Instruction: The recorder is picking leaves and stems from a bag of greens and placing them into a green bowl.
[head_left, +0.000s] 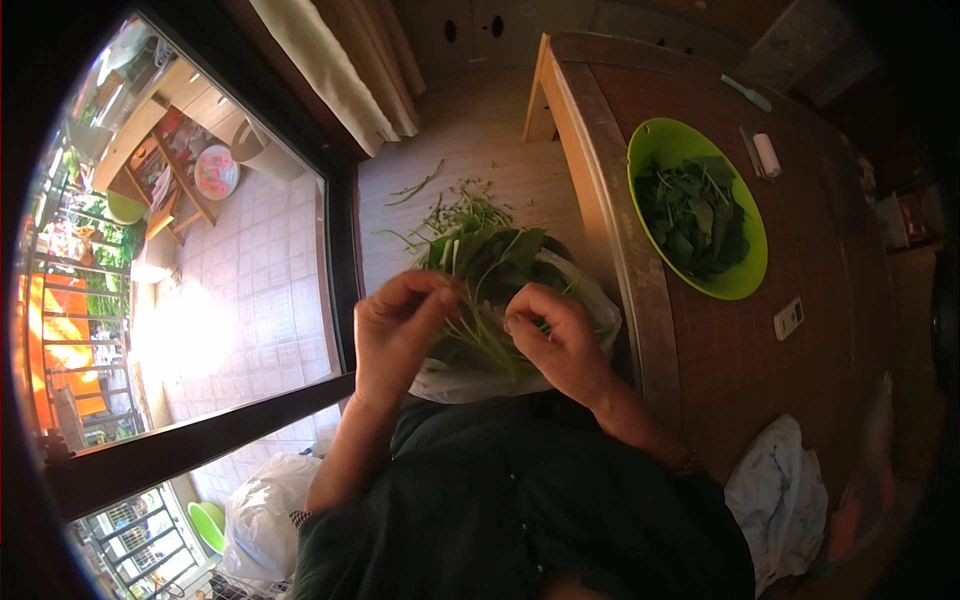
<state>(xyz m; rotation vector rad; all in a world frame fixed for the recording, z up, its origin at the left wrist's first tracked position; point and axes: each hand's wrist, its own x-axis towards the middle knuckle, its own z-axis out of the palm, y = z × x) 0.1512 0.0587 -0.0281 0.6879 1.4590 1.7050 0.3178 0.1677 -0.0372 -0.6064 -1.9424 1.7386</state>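
A clear plastic bag full of leafy greens rests in front of my lap, its rim folded back around the leaves. Over it, my left hand pinches a green stem between thumb and fingertips. My right hand is closed just to the right, fingers curled, with a bit of green showing between them. The two hands are a short gap apart, thin pale stems lying between and below them. To the right, a lime-green bowl on the table holds a heap of picked dark leaves.
Loose stems and trimmings lie on the floor beyond the bag. The brown table bears a white roll, a small pale switch-like block and a pale-handled tool. A dark-framed glass door stands at my left.
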